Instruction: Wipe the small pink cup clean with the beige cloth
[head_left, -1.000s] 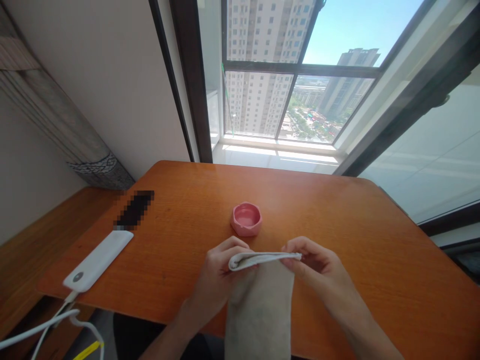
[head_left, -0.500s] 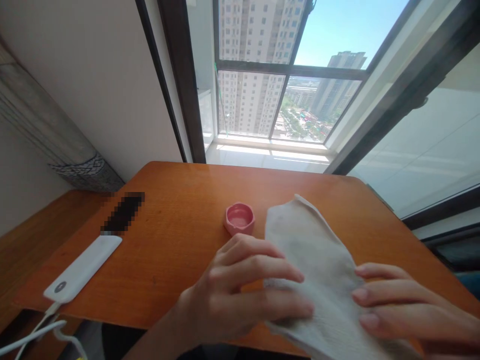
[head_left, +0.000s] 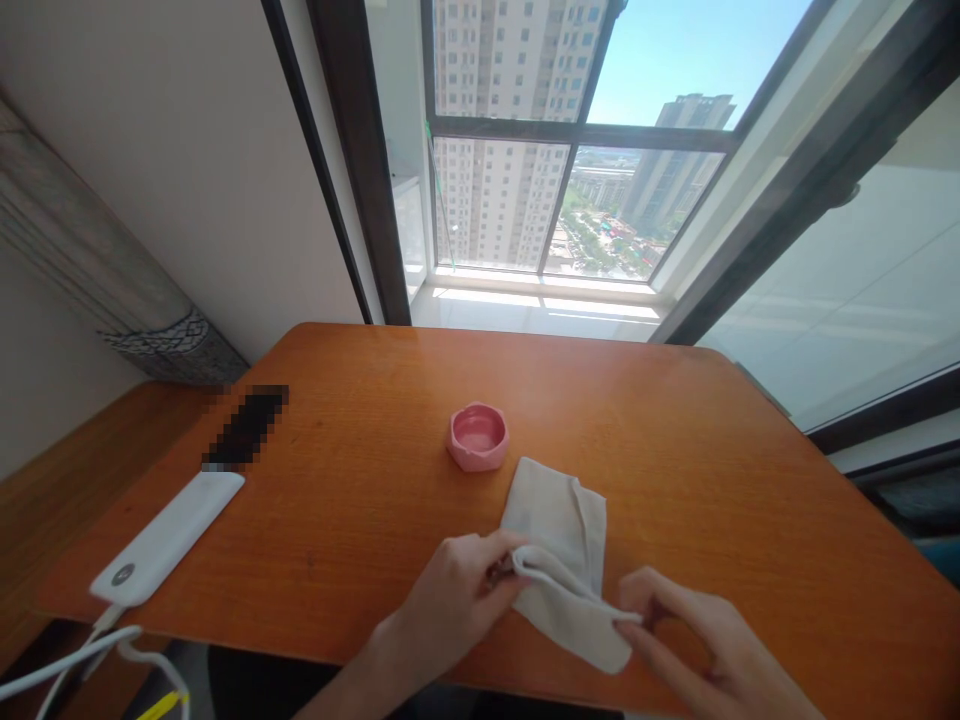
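Observation:
A whitish cloth [head_left: 559, 510] lies partly on the table, its near part lifted and folded over between my hands. My left hand [head_left: 472, 580] pinches the rolled left edge of that fold. On the other side, my right hand [head_left: 694, 630] grips the fold's right corner between thumb and fingers. Just beyond the cloth's far end sits a small pink faceted bowl [head_left: 478, 438], apart from both hands. Its hollow faces up.
The orange-brown wooden table [head_left: 360, 400] reaches toward a window. At the left lies a white power bank [head_left: 169, 535] with a white cable [head_left: 82, 660], beside a pixelated dark patch. A curtain [head_left: 90, 230] hangs at the far left.
The cloth has gone from spread long to folded short and now covers less table. Both hands, flat on or over it before, now pinch its edges. The bowl has stayed put.

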